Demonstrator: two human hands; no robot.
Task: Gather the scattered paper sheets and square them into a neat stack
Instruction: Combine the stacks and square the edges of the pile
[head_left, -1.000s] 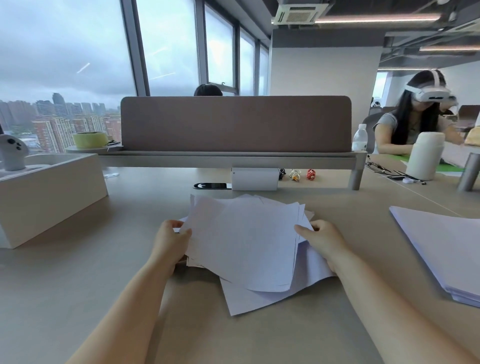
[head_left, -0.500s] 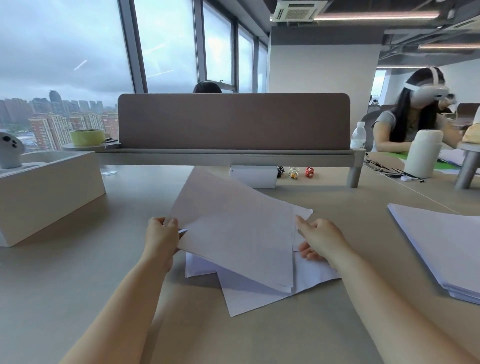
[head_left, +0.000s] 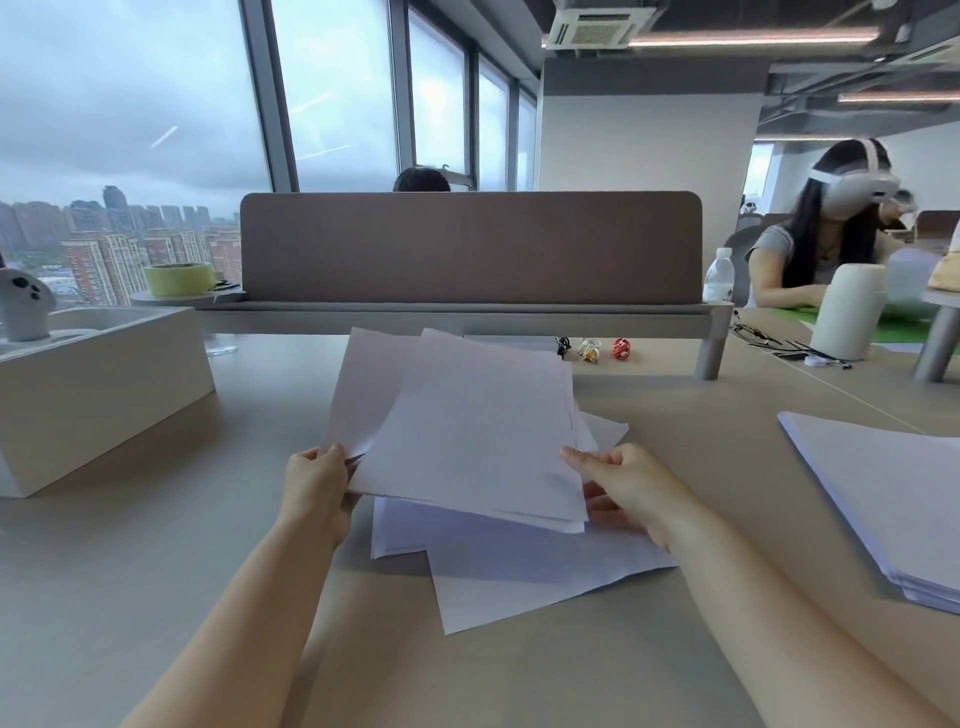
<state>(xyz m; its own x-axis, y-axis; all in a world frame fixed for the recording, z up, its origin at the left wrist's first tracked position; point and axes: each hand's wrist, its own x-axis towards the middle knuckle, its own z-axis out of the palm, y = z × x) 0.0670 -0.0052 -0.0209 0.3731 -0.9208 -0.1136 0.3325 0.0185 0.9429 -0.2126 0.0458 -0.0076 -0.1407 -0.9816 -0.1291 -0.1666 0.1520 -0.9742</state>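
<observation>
Several thin white paper sheets (head_left: 467, 431) hang tilted between my hands. My left hand (head_left: 317, 488) pinches their left edge and my right hand (head_left: 623, 486) pinches the right. More skewed white sheets (head_left: 524, 577) lie flat on the pale beige desk (head_left: 130, 561) directly beneath, reaching under my right hand, with their long edges askew to my bundle.

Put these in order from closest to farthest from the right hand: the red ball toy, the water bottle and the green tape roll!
1. red ball toy, straight ahead of the right hand holding the paper sheets, under the shelf.
2. water bottle, farther back, by the shelf's right end.
3. green tape roll, far away at the shelf's left end.
</observation>
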